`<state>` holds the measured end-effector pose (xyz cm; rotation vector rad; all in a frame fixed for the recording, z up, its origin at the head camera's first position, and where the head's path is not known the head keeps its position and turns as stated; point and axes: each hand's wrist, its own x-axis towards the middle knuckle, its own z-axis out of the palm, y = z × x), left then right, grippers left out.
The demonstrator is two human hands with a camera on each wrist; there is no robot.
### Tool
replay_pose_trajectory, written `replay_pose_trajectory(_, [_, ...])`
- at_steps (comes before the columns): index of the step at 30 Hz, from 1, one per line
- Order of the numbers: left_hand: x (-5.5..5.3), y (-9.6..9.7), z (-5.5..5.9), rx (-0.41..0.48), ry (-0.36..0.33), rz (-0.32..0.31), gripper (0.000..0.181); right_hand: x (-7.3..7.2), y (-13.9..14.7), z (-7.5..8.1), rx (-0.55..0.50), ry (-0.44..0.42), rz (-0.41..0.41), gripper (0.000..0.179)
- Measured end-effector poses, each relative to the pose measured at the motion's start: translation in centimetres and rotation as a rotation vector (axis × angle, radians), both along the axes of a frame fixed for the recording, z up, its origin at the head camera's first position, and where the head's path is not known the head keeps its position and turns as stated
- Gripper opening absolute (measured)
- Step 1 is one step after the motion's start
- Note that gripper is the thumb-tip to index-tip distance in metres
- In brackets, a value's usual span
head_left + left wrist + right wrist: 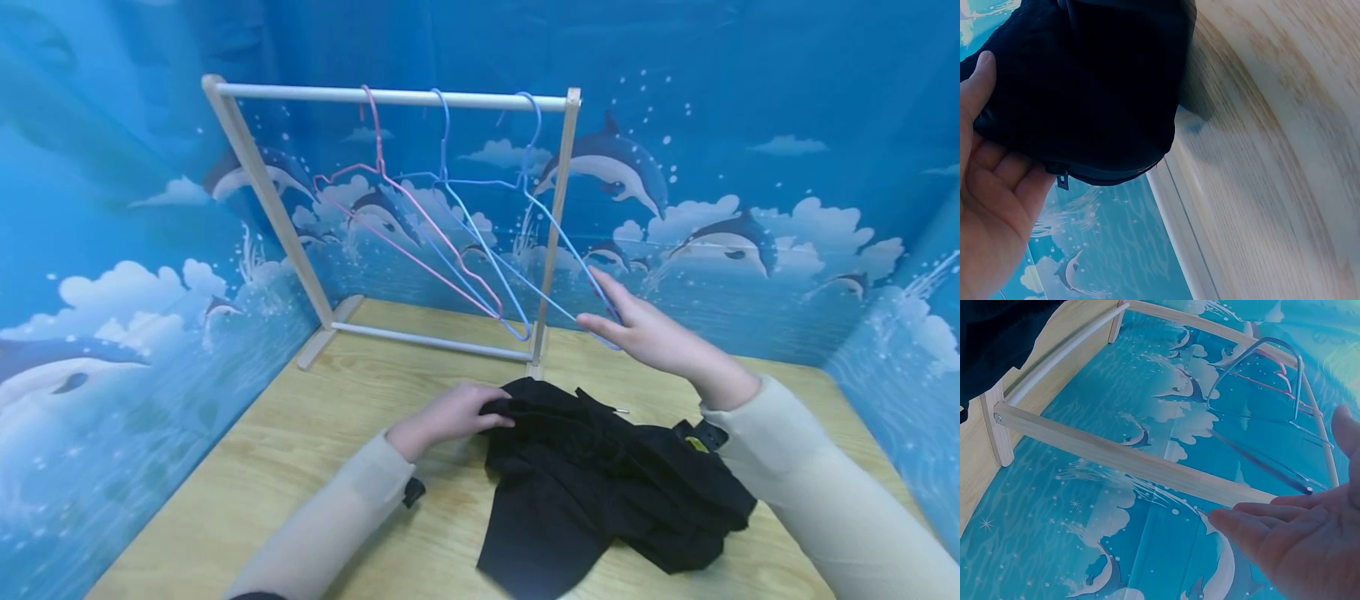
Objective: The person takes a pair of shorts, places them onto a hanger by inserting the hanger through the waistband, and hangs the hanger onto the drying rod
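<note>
A crumpled black garment [570, 475] lies on the table, with a cord end showing at its far edge. My left hand [457, 414] grips its near-left edge. In the left wrist view the thumb lies over the black cloth [1097, 87] and the fingers beneath, beside a small zipper pull [1062, 181]. My right hand [652, 329] is raised at the lower corner of the rightmost blue hanger [570, 246]. Its fingers [1260, 519] are extended, with the thumb spread apart; whether they touch the hanger I cannot tell.
A wooden rack with a white top bar [300, 92] stands at the back of the table [247, 483]. From it also hang a pink hanger [420, 212] and another blue hanger [480, 233]. Dolphin-printed sheets [787, 167] enclose the table.
</note>
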<state>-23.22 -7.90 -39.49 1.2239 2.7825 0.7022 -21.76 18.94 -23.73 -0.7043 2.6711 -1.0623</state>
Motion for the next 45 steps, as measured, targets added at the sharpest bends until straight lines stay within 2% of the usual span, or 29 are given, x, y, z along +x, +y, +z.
replay_pose_trajectory(12, [0.1, 0.0, -0.1, -0.006, 0.019, -0.008, 0.027, -0.5, -0.7, -0.4, 0.014, -0.010, -0.006, 0.071])
replay_pose_trajectory(20, [0.1, -0.2, -0.1, -0.006, 0.012, -0.009, 0.026, -1.1, -0.9, -0.7, 0.000, -0.015, 0.028, 0.063])
replay_pose_trajectory(27, [0.1, -0.1, -0.2, -0.014, 0.007, 0.008, 0.028, -1.3, -0.4, -0.8, -0.038, -0.135, 0.084, 0.062])
replay_pose_trajectory(33, [0.1, -0.2, -0.3, -0.021, 0.011, 0.013, 0.029, -1.5, -0.6, -1.1, -0.032, -0.217, 0.059, 0.065])
replay_pose_trajectory(38, [0.2, -0.3, -0.3, -0.019, 0.007, 0.011, 0.028, -1.6, -0.8, -1.2, -0.075, -0.235, 0.061, 0.061])
replay_pose_trajectory(45, [0.4, -0.3, -0.2, -0.030, 0.004, 0.015, 0.027, -1.5, -0.9, -1.2, -0.071, -0.238, 0.050, 0.054])
